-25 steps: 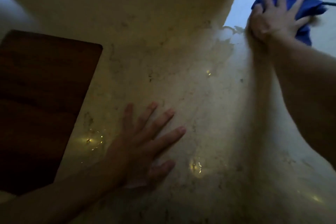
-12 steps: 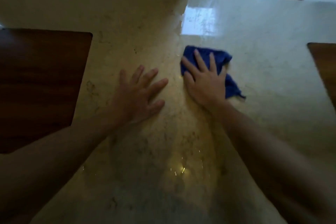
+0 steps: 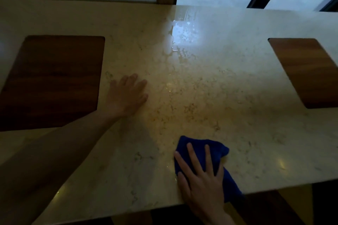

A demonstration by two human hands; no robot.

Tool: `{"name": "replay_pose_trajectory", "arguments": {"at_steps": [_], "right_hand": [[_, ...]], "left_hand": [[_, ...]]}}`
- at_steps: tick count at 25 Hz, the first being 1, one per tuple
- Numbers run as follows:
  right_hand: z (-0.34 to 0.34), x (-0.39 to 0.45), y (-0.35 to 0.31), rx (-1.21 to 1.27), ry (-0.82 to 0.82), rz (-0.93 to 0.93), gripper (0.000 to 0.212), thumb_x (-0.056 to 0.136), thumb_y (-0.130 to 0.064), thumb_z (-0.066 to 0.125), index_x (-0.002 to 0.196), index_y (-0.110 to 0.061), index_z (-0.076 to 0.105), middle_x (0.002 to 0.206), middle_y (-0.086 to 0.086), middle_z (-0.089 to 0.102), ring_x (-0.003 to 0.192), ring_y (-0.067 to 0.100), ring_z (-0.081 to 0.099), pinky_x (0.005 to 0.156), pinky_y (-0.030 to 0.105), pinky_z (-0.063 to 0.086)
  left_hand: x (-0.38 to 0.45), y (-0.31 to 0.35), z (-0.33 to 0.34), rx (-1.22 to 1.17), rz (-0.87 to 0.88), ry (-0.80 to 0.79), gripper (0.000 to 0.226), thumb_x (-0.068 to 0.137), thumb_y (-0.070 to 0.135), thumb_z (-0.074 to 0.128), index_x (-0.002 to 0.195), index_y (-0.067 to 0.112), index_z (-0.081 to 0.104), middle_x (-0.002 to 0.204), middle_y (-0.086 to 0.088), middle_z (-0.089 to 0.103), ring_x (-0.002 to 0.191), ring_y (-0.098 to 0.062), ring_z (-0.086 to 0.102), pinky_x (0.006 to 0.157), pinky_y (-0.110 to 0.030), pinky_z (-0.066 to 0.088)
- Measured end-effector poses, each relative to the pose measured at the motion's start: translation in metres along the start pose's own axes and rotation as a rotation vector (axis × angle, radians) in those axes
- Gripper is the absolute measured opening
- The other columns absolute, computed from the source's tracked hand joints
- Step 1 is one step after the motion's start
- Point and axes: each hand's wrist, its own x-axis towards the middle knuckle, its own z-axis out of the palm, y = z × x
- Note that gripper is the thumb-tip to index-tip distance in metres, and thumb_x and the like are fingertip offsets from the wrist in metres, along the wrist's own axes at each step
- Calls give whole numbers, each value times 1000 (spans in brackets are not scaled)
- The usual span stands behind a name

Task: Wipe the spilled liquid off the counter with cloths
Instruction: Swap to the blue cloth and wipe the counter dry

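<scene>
Head view: right hand (image 3: pixel 201 179), fingers flat, presses the blue cloth (image 3: pixel 217 155) near the counter (image 3: pixel 256 142) front edge; remaining liquid (image 3: pixel 181 36) lies straight beyond. Left hand (image 3: pixel 126 95) rests flat, nearer.

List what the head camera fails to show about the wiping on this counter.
- Counter under the blue cloth: covered by the cloth and right hand, so wetness there is unknown.
- Counter under the left hand: hidden by the flat palm.
- Spilled liquid: glare hides its edges.
- Left wooden board: cut by the frame edge.
</scene>
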Motion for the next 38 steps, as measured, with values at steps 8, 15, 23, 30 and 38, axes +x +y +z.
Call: {"name": "replay_pose_trajectory", "arguments": {"at_steps": [8,15,23,30,38], "right_hand": [[-57,276,14,173,170,231,53,99,-56,16,151,-55,5,164,-14,-6,150,29,-14,111,67,-4],[-140,616,55,202,122,360,53,99,-51,16,152,-49,12,166,-9,-5,150,35,-12,110,70,-3],[-141,627,21,197,132,223,56,100,-49,19,155,-41,13,166,-7,-3,150,33,-10,114,66,-3],[-92,383,-27,164,138,-19,51,101,-54,21,152,-51,15,165,-14,5,152,24,-5,116,60,0],[-1,2,-71,124,27,57,52,101,-59,14,152,-50,17,163,-13,17,151,24,6,114,60,14]], "left_hand": [[95,-69,7,44,32,-77,70,86,77,9,150,51,-1,166,5,-5,151,-35,-8,113,-70,5],[100,-72,16,61,122,38,70,89,75,19,152,44,21,164,-4,17,149,-43,11,107,-76,16],[103,-75,13,42,118,-11,71,88,77,21,153,47,12,166,-2,11,150,-42,6,108,-75,10],[99,-73,3,-40,50,-146,70,87,78,16,149,52,-6,164,10,-15,150,-30,-17,114,-66,-6],[-54,-113,-3,-193,-39,-202,56,98,56,35,149,38,24,164,4,9,151,-25,5,117,-64,7]]}}
